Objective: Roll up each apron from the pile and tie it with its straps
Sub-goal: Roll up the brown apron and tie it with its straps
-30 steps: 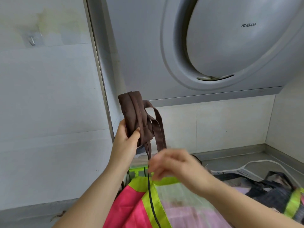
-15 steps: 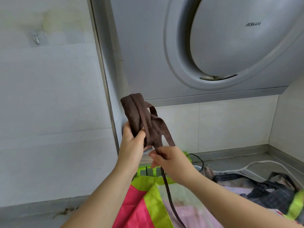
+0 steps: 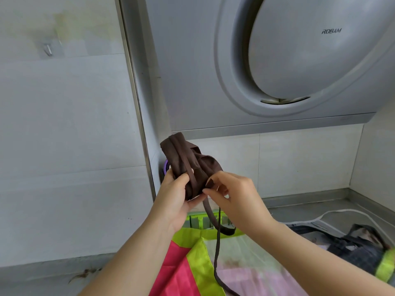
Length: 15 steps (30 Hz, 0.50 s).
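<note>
- Two bare hands meet in the head view, raised in front of a steel range hood (image 3: 299,60) marked ROBAM; between them is a rolled brown apron (image 3: 181,159), held upright in the air above the counter (image 3: 310,208).
- Left hand (image 3: 175,197): fingers and thumb curled round the lower part of the roll, the thumb pressed on its front; one band of strap crosses the roll lengthwise just beside that thumb.
- Right hand (image 3: 233,193): fingers bent, thumb and forefinger pinching brown cloth at the roll's right edge; whether it is strap or a fold of the apron cannot be told.
- Loose strap (image 3: 217,242): hangs from under the hands as a short loop and one long thin tail; the tail trails down over a pink and lime apron (image 3: 192,263) spread on the counter.
- Pile: a dark apron (image 3: 352,248) with a lime band lies crumpled to the right of the pink one; a lime slatted object (image 3: 198,221) shows just behind, under the hands.
- Backdrop: pale wall tiles (image 3: 64,124) with a small metal hook (image 3: 48,50) at upper left; a purple ring (image 3: 165,167) peeps out behind the roll.
</note>
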Each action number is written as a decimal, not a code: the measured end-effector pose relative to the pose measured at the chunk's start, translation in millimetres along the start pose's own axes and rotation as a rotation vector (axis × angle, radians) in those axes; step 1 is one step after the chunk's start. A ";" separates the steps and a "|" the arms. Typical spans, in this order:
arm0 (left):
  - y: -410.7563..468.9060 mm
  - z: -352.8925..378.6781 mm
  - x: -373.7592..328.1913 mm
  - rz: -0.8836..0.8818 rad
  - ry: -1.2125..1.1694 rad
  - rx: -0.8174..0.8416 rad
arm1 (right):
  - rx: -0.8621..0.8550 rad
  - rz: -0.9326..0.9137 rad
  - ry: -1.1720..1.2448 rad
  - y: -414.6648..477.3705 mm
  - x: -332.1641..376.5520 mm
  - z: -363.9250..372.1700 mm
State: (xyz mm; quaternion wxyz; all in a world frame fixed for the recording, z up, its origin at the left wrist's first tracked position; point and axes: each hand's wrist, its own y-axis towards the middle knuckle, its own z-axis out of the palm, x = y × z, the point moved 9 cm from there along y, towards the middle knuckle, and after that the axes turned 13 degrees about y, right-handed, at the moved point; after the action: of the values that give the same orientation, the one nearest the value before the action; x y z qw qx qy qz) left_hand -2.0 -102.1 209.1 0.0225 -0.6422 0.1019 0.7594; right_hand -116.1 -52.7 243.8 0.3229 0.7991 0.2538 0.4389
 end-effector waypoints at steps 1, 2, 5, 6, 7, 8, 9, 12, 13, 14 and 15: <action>-0.9 0.1 0.0 -0.007 -0.012 0.009 | 0.028 -0.003 0.030 0.1 -0.2 0.9; -1.2 -1.1 0.8 -0.010 -0.023 0.009 | 0.083 -0.028 0.050 -0.5 2.4 4.1; -3.5 -3.0 3.1 -0.022 -0.033 -0.004 | 0.294 -0.206 -0.027 -4.8 28.9 17.9; -4.9 -1.7 4.6 -0.023 -0.010 -0.001 | 0.323 -0.257 -0.074 -4.0 34.3 19.1; -6.7 0.9 5.5 -0.013 0.022 0.008 | 0.324 -0.279 -0.104 -0.5 36.7 17.6; -8.4 3.8 6.1 0.005 0.058 0.017 | 0.306 -0.278 -0.104 3.3 35.9 14.2; -10.4 7.3 5.8 0.029 0.089 0.031 | 0.280 -0.252 -0.078 7.1 33.3 10.7; -15.1 13.2 4.2 0.075 0.110 0.062 | 0.181 -0.078 0.110 11.6 15.3 1.5; -16.4 13.9 3.6 0.080 0.099 0.072 | 0.143 -0.016 0.168 10.5 8.8 -0.8; -17.4 14.9 3.9 0.082 0.087 0.087 | 0.110 0.034 0.213 8.4 4.3 -2.8; -18.5 16.6 4.9 0.079 0.073 0.108 | 0.085 0.072 0.246 5.8 0.4 -4.4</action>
State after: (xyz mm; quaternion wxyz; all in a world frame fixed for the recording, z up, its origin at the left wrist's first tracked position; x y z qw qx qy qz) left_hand -15.8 -81.4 204.5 0.0234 -0.6630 0.1688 0.7290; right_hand -119.0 -55.0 250.1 0.2393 0.7608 0.2810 0.5338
